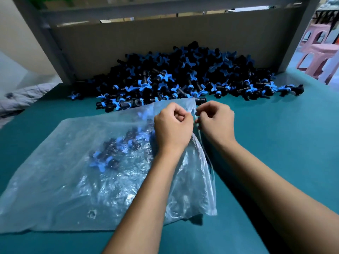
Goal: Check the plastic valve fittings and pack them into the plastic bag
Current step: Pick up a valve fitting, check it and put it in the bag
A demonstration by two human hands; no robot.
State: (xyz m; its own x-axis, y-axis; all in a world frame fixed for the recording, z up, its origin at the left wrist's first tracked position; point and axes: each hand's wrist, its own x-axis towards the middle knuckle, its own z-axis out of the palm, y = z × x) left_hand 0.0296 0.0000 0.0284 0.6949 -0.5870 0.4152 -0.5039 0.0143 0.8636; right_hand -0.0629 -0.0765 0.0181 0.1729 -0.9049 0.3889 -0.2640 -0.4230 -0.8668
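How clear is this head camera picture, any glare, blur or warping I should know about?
Head view: glare and bright wrinkle highlights on the plastic bag veil the fittings inside; the left hand and right hand are fairly sharp; wide-angle warping bends the frame edges; the black fittings pile loses detail in shadow.

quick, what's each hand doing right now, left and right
Left hand: fingers curled, gripping the edge of the plastic bag.
Right hand: fingers pinching the same bag edge.

No legible txt, labels or nos. anywhere in view.
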